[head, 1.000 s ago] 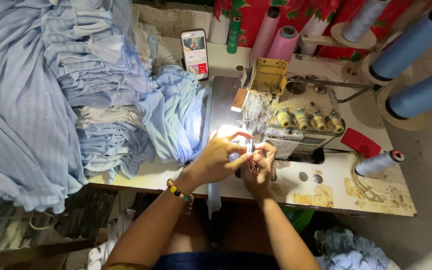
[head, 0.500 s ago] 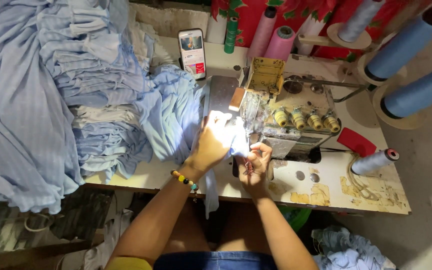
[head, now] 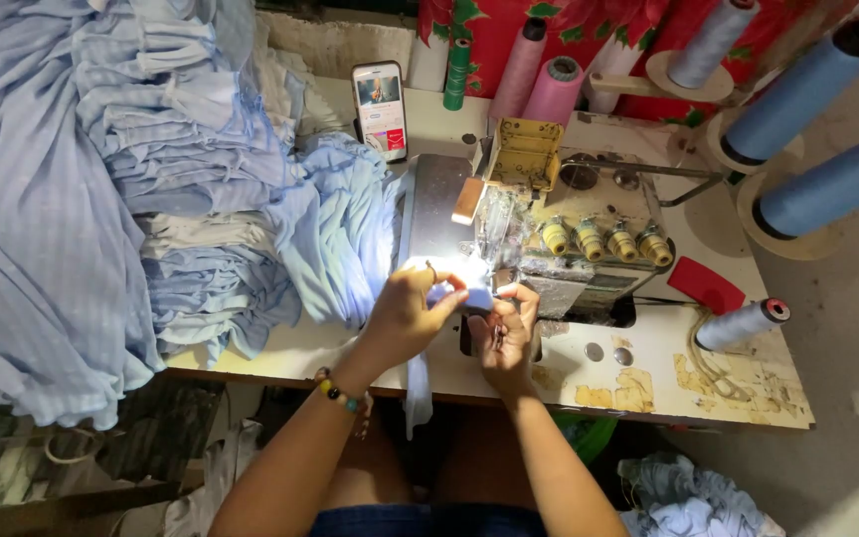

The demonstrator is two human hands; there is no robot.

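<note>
A worn overlock sewing machine [head: 569, 239] stands on a pale table [head: 648, 378], its lamp glaring on the needle area. My left hand [head: 405, 318], with a beaded bracelet at the wrist, pinches a small piece of light blue fabric [head: 474, 293] just in front of the machine. A narrow strip of the same cloth [head: 417, 388] hangs down over the table's front edge. My right hand [head: 502, 333] is closed on the fabric's right end, with a small dark tool, perhaps thread snips, in its fingers.
A big heap of light blue garments [head: 151, 179] covers the table's left side. A phone [head: 380, 109] leans at the back. Thread cones: pink [head: 549, 89], green [head: 457, 70], large blue [head: 807, 80]; a grey-blue spool [head: 743, 323] lies right, by a red piece [head: 706, 283].
My left hand has come back down from the needle area toward the front of the machine. Both hands now meet on the small fabric piece, and the view has shifted slightly.
</note>
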